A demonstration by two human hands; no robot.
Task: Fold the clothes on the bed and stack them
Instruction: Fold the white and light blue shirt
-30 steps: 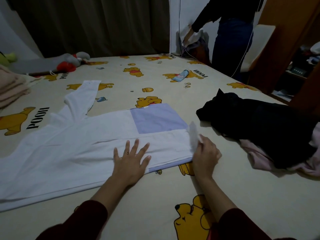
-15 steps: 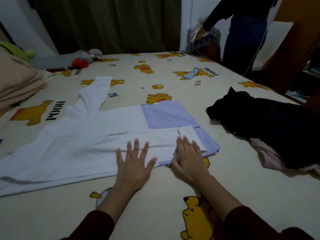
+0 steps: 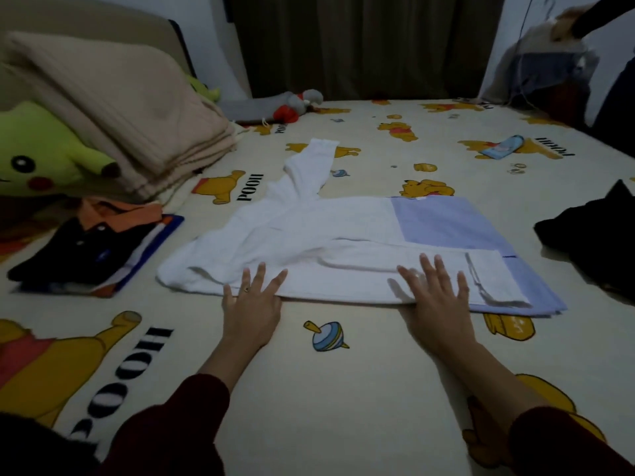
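Note:
A white long-sleeved top with a pale blue hem [image 3: 343, 249] lies flat across the middle of the bed [image 3: 343, 389], its near side folded over and one sleeve pointing away. My left hand [image 3: 252, 300] lies flat with spread fingers on the garment's near edge towards the shoulder end. My right hand [image 3: 434, 297] presses flat on the folded strip near the blue hem. A folded stack of dark, orange and blue-striped clothes [image 3: 92, 249] sits at the left. A black garment pile [image 3: 591, 235] lies at the right edge.
Folded beige blankets [image 3: 117, 108] and a yellow-green plush toy [image 3: 41, 156] fill the far left. A grey and red soft toy [image 3: 285, 106] lies by the curtain. A small blue packet [image 3: 503, 147] rests far right. Another person's hand [image 3: 567, 24] is at the top right.
The view has swung left, bringing the blankets, plush and folded stack into sight. My hands have spread apart along the folded edge, the left one sliding towards the shoulder end.

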